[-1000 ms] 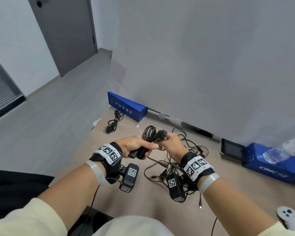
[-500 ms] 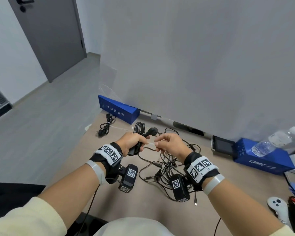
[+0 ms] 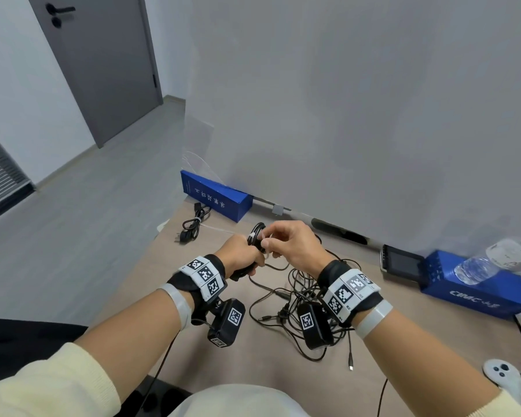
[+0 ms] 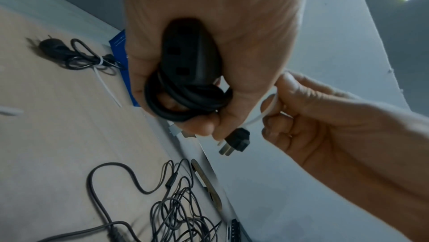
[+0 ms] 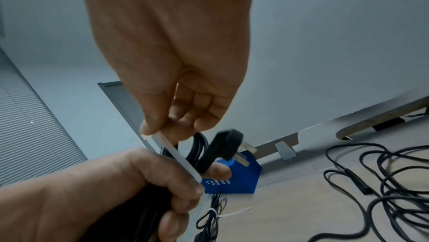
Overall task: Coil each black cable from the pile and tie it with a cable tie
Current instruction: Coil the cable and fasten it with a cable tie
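1. left hand is closed in a fist around a coiled black power cable, held up above the tan tabletop. the cable's black socket end sits in the palm; loops bunch under the fingers.
2. the cable's black wall plug with flat metal prongs sticks out past the left fingers, pointing away from the wrist.
3. right hand pinches a translucent white plastic cable tie between thumb and index finger, other fingers loosely curled. narrow pinch, tie only.
4. the tie runs from the right-hand pinch down across the cable bundle and under the left thumb. whether it is threaded through its head: cannot tell.
5. both hands touch or nearly touch at the bundle, in front of the grey partition wall.
6. loose tangle of thin black cables lies on the tabletop below the right wrist, well under the held bundle.
7. an already coiled black cable with a white tie around its middle lies at the far left of the table, just beside a long blue cardboard box.
8. right side of the table: second blue box with white lettering, clear plastic water bottle lying on it, small black screen device just left of it, white game controller near the edge.
9. grey door at back left.
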`<state>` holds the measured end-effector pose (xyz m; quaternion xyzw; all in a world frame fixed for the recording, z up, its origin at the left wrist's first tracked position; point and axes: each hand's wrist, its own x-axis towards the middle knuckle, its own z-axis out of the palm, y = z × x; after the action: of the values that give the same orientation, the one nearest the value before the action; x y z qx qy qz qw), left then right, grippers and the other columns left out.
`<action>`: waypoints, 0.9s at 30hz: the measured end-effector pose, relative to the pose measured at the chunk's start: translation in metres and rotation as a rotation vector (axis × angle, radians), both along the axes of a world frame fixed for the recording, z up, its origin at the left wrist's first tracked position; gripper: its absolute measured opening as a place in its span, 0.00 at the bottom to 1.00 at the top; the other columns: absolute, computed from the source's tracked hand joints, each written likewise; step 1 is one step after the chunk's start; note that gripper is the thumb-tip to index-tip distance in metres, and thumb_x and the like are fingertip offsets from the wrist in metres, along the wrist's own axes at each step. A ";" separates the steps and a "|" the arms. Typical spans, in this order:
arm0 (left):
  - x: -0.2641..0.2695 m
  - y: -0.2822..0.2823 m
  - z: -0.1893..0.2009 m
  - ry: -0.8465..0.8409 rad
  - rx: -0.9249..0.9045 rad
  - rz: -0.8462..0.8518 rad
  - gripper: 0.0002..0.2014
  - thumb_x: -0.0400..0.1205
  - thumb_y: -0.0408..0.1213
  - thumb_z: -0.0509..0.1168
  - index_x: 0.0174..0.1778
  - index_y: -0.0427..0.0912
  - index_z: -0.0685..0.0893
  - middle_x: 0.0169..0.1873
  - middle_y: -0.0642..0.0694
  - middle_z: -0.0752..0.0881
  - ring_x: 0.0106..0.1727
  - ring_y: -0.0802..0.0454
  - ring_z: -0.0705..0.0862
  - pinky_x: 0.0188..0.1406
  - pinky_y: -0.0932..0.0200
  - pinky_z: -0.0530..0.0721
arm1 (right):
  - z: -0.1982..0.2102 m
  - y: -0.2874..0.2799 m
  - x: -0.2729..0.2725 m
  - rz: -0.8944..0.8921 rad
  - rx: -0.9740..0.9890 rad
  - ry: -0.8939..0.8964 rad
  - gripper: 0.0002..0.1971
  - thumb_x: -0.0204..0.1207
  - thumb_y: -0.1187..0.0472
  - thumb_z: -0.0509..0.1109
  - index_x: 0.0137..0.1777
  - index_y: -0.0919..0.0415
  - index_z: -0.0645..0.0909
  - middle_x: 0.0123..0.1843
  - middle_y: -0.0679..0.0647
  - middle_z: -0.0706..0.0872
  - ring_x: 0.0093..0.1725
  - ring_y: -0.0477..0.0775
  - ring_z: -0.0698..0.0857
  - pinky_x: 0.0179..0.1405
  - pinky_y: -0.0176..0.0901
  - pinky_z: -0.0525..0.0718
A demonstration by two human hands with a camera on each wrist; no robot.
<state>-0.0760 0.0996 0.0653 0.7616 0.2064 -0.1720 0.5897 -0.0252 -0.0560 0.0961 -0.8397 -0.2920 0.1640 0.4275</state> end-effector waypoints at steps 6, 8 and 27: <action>-0.002 -0.002 0.001 0.007 0.086 -0.076 0.08 0.71 0.27 0.71 0.46 0.35 0.86 0.31 0.41 0.84 0.29 0.47 0.85 0.36 0.48 0.82 | 0.003 0.006 0.002 0.074 -0.055 0.018 0.16 0.77 0.62 0.78 0.63 0.48 0.87 0.34 0.52 0.88 0.32 0.43 0.83 0.43 0.48 0.88; -0.002 -0.001 0.002 0.004 0.102 -0.096 0.06 0.71 0.27 0.71 0.41 0.38 0.85 0.31 0.41 0.84 0.29 0.46 0.85 0.37 0.47 0.83 | 0.002 0.006 0.003 0.087 -0.078 0.030 0.14 0.76 0.61 0.78 0.61 0.47 0.88 0.35 0.54 0.89 0.33 0.44 0.84 0.46 0.54 0.89; 0.000 0.002 -0.001 0.038 0.156 -0.194 0.06 0.74 0.25 0.72 0.44 0.37 0.84 0.33 0.40 0.84 0.26 0.49 0.83 0.27 0.59 0.82 | -0.002 0.006 0.004 0.073 -0.084 0.103 0.10 0.79 0.62 0.76 0.58 0.50 0.90 0.32 0.46 0.86 0.32 0.40 0.83 0.40 0.45 0.88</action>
<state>-0.0764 0.1017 0.0643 0.8182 0.1557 -0.2258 0.5053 -0.0212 -0.0499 0.0937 -0.8362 -0.2928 0.2346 0.4001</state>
